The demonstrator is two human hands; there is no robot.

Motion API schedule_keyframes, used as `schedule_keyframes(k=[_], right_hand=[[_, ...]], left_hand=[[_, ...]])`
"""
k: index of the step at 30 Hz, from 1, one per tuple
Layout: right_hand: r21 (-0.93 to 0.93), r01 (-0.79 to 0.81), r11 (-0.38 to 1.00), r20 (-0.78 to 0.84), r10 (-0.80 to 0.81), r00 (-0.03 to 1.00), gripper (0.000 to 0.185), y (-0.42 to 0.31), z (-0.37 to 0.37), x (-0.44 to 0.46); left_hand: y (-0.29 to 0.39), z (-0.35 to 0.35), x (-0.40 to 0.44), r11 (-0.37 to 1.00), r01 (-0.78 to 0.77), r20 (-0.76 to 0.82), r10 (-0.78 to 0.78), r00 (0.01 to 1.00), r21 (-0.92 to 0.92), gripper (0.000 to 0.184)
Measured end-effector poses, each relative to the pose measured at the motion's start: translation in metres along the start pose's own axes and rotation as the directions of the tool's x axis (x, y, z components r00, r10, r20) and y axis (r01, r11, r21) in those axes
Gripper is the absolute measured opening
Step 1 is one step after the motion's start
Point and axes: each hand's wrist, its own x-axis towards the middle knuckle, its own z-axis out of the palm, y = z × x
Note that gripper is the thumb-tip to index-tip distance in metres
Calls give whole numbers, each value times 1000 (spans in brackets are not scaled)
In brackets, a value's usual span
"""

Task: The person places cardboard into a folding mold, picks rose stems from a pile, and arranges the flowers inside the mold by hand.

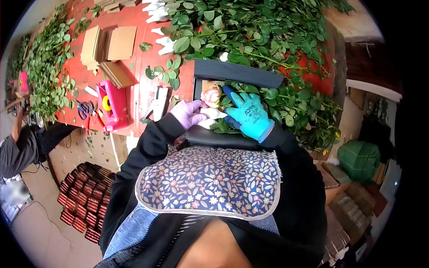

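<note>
My left hand [188, 114], in a thin purple glove, has its fingers closed at the base of a pale pink rose [210, 96] and a white wrap [212, 119]. Over green stems and leaves lies my right hand [248, 114], in a turquoise and dark blue glove, its fingers spread. The rose head rests against a piece of cardboard [207, 84] inside a black trough [210, 137] with a ribbed dark flap [237, 73] behind it. A white stapler [157, 103] lies left of my left hand.
On the red table [138, 67] are cardboard pieces [121, 43], a pink tape dispenser [117, 107], scissors [85, 110] and piles of leafy stems [259, 27]. Red-black crates [87, 198] stand on the floor. A person [20, 149] is at the far left; a green sack [359, 161] sits right.
</note>
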Motion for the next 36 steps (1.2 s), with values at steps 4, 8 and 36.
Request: schedule_keyframes(k=[4,8,36], right_hand=[[-132,-7,991,64,16,998,23,1,5,3],[-81,1,997,21,1,1000,22,4,11,-1],[155,-17,988,102,1,995,26,-33,-70,-3]], left_hand=[[-8,13,2,995,-71,-114,62,991,-72,13],[-9,16,-3,991,-126,-223,131,966,34,10],[-20,-30,-69,953,-90,-207,153,966,288,38]])
